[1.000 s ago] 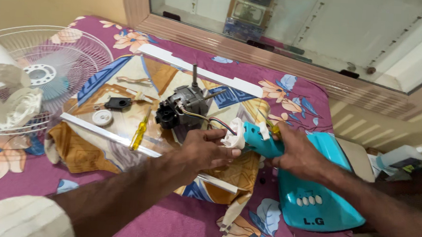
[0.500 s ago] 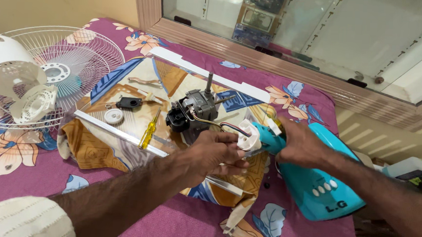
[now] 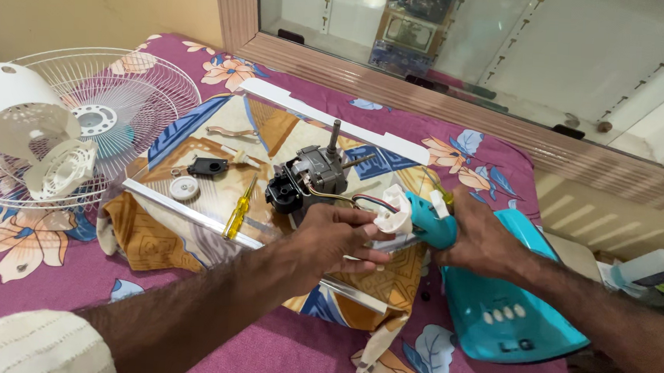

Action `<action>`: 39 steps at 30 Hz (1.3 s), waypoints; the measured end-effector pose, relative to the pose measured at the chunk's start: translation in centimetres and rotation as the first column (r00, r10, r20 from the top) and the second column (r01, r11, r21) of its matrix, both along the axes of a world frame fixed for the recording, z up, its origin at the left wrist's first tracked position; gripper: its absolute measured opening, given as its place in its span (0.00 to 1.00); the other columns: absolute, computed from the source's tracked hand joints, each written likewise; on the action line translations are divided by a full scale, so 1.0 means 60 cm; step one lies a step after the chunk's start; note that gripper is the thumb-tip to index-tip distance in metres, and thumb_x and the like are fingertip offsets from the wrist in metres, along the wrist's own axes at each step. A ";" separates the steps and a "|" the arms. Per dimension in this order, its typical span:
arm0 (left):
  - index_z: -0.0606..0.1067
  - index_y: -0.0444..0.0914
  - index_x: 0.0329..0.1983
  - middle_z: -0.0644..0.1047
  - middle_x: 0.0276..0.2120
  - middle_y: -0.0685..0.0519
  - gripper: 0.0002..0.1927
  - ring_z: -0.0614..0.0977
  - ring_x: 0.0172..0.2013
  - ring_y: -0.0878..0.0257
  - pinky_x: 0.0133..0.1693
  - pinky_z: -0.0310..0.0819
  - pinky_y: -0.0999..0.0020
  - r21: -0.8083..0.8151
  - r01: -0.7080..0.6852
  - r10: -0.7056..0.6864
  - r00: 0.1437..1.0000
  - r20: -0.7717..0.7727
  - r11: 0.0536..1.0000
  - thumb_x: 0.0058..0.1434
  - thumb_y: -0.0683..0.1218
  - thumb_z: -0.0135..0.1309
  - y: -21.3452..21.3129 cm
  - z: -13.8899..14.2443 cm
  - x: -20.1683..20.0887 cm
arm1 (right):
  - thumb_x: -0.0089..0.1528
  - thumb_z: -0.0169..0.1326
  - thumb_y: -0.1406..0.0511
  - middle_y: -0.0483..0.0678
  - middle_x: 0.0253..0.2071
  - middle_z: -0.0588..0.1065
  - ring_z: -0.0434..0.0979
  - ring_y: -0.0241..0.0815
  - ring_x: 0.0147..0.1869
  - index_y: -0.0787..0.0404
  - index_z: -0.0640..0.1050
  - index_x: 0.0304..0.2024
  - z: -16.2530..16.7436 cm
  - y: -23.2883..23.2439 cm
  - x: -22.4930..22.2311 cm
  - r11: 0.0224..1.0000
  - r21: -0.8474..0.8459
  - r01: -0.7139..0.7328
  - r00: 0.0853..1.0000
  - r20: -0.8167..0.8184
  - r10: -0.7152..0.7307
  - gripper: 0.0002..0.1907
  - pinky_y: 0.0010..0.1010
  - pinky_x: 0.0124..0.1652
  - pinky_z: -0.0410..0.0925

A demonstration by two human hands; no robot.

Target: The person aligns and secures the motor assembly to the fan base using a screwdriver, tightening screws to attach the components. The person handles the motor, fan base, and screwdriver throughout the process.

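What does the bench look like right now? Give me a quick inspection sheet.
Surface: floral purple cloth, patterned cloth on top.
Job's things: fan motor; teal fan neck on teal base.
Clutter: yellow screwdriver, wire fan guard, white motor cover, small loose parts.
Hands: left hand at the white joint piece; right hand grips the neck.
Cables: wires from motor to neck.
Surroundings: wood-framed glass.

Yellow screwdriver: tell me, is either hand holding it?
No. The yellow screwdriver lies on the glass sheet, apart from both hands.
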State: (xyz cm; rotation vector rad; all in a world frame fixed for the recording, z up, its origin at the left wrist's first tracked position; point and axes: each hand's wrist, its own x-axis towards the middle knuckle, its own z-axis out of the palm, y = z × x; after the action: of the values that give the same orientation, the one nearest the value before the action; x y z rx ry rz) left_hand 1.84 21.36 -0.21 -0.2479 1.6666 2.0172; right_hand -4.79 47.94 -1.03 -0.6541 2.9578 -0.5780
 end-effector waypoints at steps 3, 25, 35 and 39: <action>0.72 0.33 0.62 0.82 0.47 0.45 0.24 0.86 0.38 0.59 0.40 0.87 0.68 0.005 0.011 -0.011 0.999 -0.050 1.000 0.61 0.39 0.56 0.007 0.001 0.000 | 0.39 0.68 0.64 0.62 0.40 0.76 0.79 0.65 0.47 0.64 0.66 0.49 0.005 -0.017 -0.002 0.997 0.057 0.042 0.998 -0.040 -0.040 0.38 0.52 0.44 0.72; 0.68 0.31 0.63 0.81 0.48 0.39 0.25 0.85 0.39 0.49 0.44 0.87 0.55 -0.010 -0.076 0.076 0.997 -0.032 0.997 0.68 0.50 0.50 0.035 -0.043 -0.051 | 0.38 0.64 0.68 0.53 0.36 0.83 0.85 0.51 0.42 0.69 0.76 0.49 0.192 -0.115 0.002 0.527 0.845 0.088 0.972 0.044 -0.233 0.34 0.45 0.42 0.71; 0.74 0.32 0.56 0.82 0.45 0.43 0.23 0.83 0.33 0.55 0.38 0.86 0.58 0.010 -0.055 0.055 0.998 -0.035 0.998 0.69 0.54 0.49 0.051 -0.045 -0.035 | 0.36 0.65 0.69 0.53 0.37 0.83 0.85 0.50 0.42 0.69 0.76 0.49 0.216 -0.124 0.002 0.455 0.889 0.052 0.973 0.057 -0.224 0.36 0.44 0.43 0.72; 0.76 0.33 0.53 0.83 0.43 0.45 0.21 0.83 0.33 0.56 0.37 0.84 0.62 0.005 -0.086 0.086 0.995 -0.055 0.996 0.69 0.53 0.49 0.039 -0.040 -0.039 | 0.33 0.61 0.71 0.54 0.36 0.84 0.84 0.51 0.42 0.65 0.84 0.39 0.224 -0.128 0.001 0.496 0.868 0.028 0.950 0.131 -0.282 0.27 0.44 0.43 0.69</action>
State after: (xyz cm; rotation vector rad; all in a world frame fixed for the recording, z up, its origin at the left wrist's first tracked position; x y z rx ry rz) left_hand -0.49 23.69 -2.59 -0.2693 1.7141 2.1069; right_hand -4.71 40.25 12.39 -0.1535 2.5447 0.7773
